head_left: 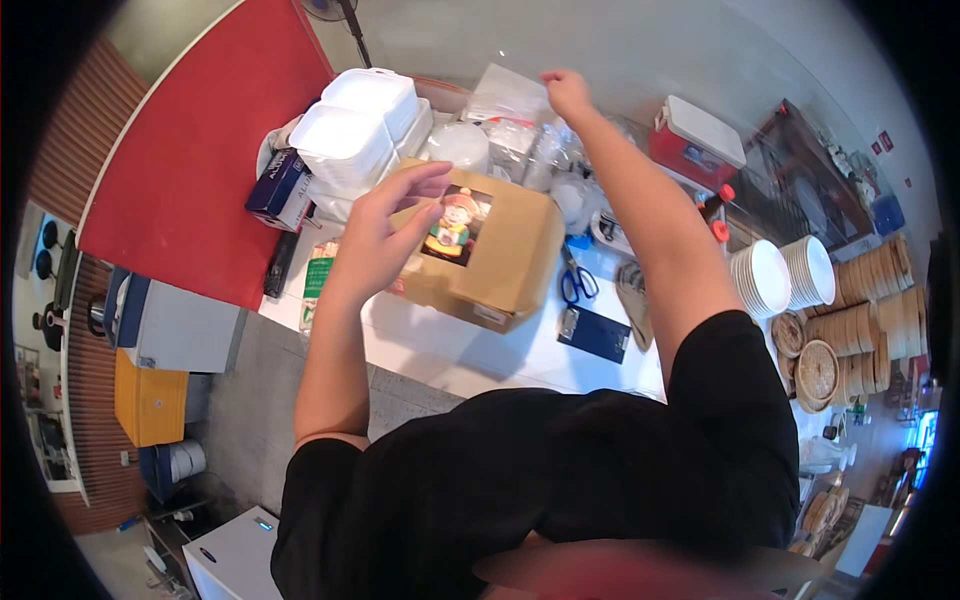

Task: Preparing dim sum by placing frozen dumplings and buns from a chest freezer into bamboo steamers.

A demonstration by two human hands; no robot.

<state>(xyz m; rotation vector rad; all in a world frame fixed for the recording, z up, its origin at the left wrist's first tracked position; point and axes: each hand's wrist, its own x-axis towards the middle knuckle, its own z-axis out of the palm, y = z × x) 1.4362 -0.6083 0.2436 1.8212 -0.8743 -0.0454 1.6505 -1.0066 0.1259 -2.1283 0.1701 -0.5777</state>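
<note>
A brown cardboard box (515, 240) with a dark cartoon picture (458, 228) on its top sits on the white table. My left hand (385, 228) is over the box's left side, fingers stretched out and thumb apart, holding nothing. Whether it touches the box I cannot tell. My right hand (568, 95) is reached out far beyond the box, its fingers closed together near the packs of clear plastic (510, 148). What it holds, if anything, is too small to make out. White foam containers (350, 130) are stacked left of the box.
Blue-handled scissors (578, 283) and a dark blue clipboard (594, 334) lie right of the box. A red-and-white cooler (697, 143), red-capped bottles (717, 205), stacked white plates (760, 280) and bamboo steamers (817, 375) stand farther right. A blue foil carton (280, 190) and red partition (200, 150) are left.
</note>
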